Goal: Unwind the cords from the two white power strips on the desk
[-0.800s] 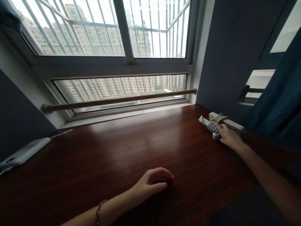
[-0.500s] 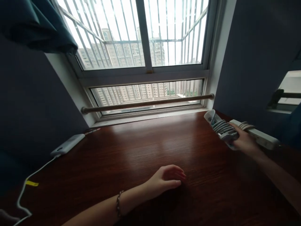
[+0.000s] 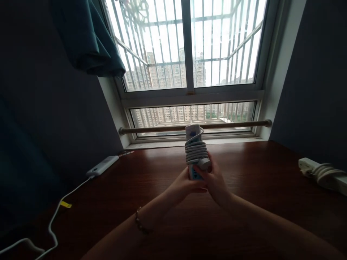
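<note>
"Can you read any label on that power strip?"

"Only a small blue mark near its upper end, too small to make out. There's a yellow tag on the white cable over to the left, too, but I can't read anything on it."

"How does the strip look, then?"

"Long and white, with blue showing on its face and dark socket holes in the blue near the lower end. Its pale grey cord is wound round the middle in a neat stack of loops, and one strand slants across the face above them. The chunky plug sits at the lower right of the coil."

"And where is it?"

"In front of the person, standing roughly upright, its top overlapping the wooden bar across the window. The hands cover its base, so I can't tell whether it touches the desk."

"What are the hands doing?"

"Both have hold of it. The left hand curls round the lower left side; the right hand is closed about the lower right, thumb across the front just under the plug."

"Anything else lying about?"

"A second power strip, cord wrapped round it, well apart on the right, and a white device at the left, joined to that cable."
</note>
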Demonstrator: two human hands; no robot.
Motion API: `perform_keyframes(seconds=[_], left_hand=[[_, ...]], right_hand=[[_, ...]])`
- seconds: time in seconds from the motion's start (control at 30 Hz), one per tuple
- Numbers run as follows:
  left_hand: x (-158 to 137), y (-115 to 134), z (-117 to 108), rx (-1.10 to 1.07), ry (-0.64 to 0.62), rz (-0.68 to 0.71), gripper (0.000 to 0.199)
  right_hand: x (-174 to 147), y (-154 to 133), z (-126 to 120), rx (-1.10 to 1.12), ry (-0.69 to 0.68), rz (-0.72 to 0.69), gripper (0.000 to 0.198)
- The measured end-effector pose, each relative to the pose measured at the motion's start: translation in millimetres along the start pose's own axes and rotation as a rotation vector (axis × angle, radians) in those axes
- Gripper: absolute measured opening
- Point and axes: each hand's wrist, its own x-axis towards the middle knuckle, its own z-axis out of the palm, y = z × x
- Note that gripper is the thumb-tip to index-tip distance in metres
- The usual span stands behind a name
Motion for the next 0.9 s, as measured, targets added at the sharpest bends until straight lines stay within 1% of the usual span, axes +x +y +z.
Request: perform_keyframes(seconds=[0.13,0.2,0.27,0.37,0.47,0.53,0.6,0.67,0.73,0.9], left_hand=[[7,-25,-7,0.047,-0.010,-0.019,0.055],[12,-32,-9,0.085,0.019,0.011,0.050],[14,-34,-9,0.096,0.051,0.037,0.046],[11,-31,-6,0.102,0.095,0.046,0.047],[6,-27,0,0.140,0.149,0.024,0.051],[5,-26,3,0.155,0.144,-0.003,0.051],[4,-24,4,0.125,0.118,0.001,0.051],[5,-23,3,0.056,0.077,0.022,0.055],[5,-20,-1,-0.018,0.030,0.014,0.057],[5,-15,-17,-0.212,-0.128,-0.116,0.046]], right_hand=[[-7,8,-18,-0.489,-0.133,-0.138,0.070],[-7,7,-25,-0.736,-0.144,-0.203,0.072],[-5,5,-30,-0.878,-0.131,-0.299,0.073],[-1,4,-34,-0.874,-0.164,-0.386,0.068],[1,5,-36,-0.874,-0.168,-0.380,0.057],[1,6,-37,-0.897,-0.154,-0.361,0.051],[2,8,-38,-0.903,-0.160,-0.351,0.048],[3,10,-40,-0.886,-0.160,-0.366,0.046],[5,12,-42,-0.857,-0.158,-0.385,0.045],[8,10,-45,-0.768,-0.165,-0.384,0.037]])
